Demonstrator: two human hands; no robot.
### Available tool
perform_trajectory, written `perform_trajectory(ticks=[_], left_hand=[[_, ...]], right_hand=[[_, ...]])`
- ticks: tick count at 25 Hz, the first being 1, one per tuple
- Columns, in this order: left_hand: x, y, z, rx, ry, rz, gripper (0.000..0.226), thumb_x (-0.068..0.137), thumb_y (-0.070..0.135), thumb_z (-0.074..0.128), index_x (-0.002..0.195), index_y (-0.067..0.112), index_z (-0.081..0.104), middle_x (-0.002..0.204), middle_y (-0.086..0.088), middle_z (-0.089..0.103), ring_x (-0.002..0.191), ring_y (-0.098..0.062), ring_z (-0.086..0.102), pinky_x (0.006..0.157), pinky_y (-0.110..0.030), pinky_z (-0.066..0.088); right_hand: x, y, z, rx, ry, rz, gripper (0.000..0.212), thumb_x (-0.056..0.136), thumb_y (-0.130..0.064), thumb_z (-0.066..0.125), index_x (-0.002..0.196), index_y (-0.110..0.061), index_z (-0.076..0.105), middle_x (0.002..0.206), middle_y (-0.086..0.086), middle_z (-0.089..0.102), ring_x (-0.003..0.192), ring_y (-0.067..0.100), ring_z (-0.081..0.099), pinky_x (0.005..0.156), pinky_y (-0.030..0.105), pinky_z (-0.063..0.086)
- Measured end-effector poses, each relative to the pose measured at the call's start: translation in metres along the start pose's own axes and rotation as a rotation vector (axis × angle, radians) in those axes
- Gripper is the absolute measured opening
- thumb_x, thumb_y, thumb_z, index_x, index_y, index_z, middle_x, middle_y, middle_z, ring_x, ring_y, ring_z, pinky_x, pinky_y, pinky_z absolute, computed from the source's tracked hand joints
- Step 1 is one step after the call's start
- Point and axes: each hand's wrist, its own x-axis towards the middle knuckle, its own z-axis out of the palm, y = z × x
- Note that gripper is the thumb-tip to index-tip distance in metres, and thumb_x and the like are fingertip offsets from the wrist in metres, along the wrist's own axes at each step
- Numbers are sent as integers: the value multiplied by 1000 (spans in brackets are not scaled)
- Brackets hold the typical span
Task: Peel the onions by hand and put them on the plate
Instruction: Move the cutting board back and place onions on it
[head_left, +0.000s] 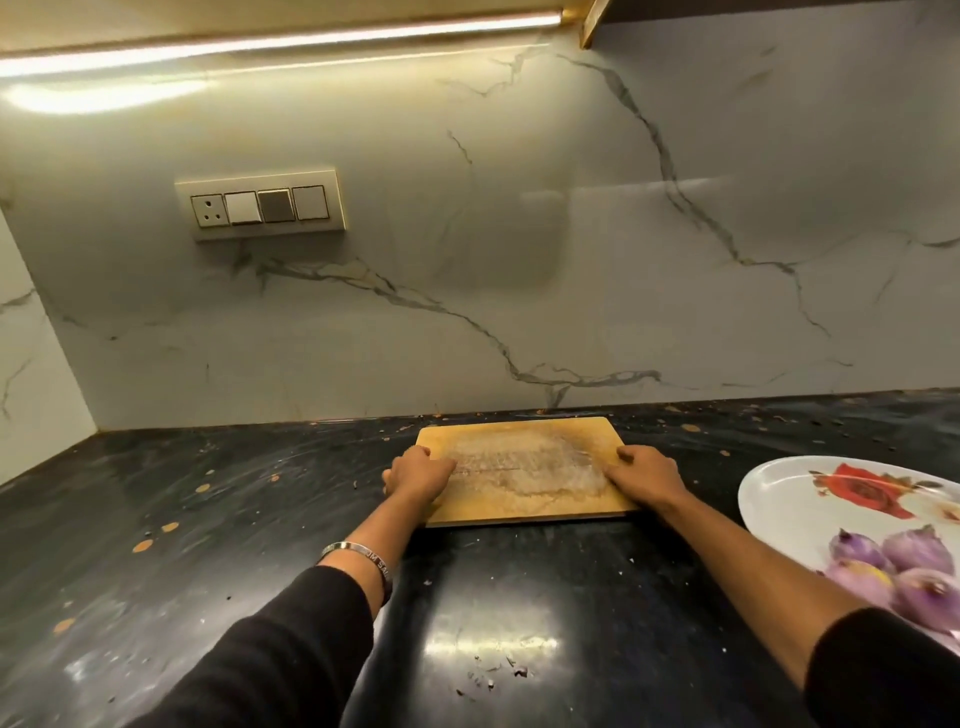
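Several peeled purple onions (883, 566) lie together on a white plate (779, 499) with a red flower print, at the right edge of the dark counter. A wooden cutting board (524, 470) lies flat near the back wall, its worn middle pale. My left hand (418, 475) grips the board's left edge, fingers curled over it. At the board's right edge my right hand (647, 475) holds on the same way. Both arms stretch forward, and the right forearm passes in front of part of the plate.
The black counter (208, 519) carries small scraps of onion skin (498, 673) near the front. A marble wall rises right behind the board, with a switch panel (262, 208) on it. At the left a side wall closes off the corner.
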Motion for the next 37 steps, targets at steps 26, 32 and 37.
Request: perform_trajectory(ticks=[26, 32, 37], left_hand=[[-158, -56, -37, -325, 150, -46, 22, 82, 20, 75, 102, 10, 72, 105, -9, 70, 87, -24, 57, 74, -32, 45], [-181, -64, -47, -294, 136, -27, 32, 83, 20, 75, 111, 8, 66, 113, -8, 68, 84, -21, 53, 68, -32, 39], [-184, -68, -46, 6, 18, 82, 62, 81, 41, 76, 130, 11, 56, 129, -10, 60, 121, -32, 52, 96, -42, 48]], right_hand=[[-164, 32, -4, 167, 156, 49, 57, 87, -28, 67, 141, -13, 55, 143, 8, 58, 129, 29, 54, 108, 39, 44], [-190, 33, -4, 114, 140, 49, 54, 90, -29, 62, 141, -12, 55, 141, 10, 59, 128, 32, 52, 106, 42, 45], [-199, 24, -1, -217, 119, 20, 36, 97, -35, 47, 125, -19, 63, 127, 10, 63, 124, 34, 48, 93, 39, 41]])
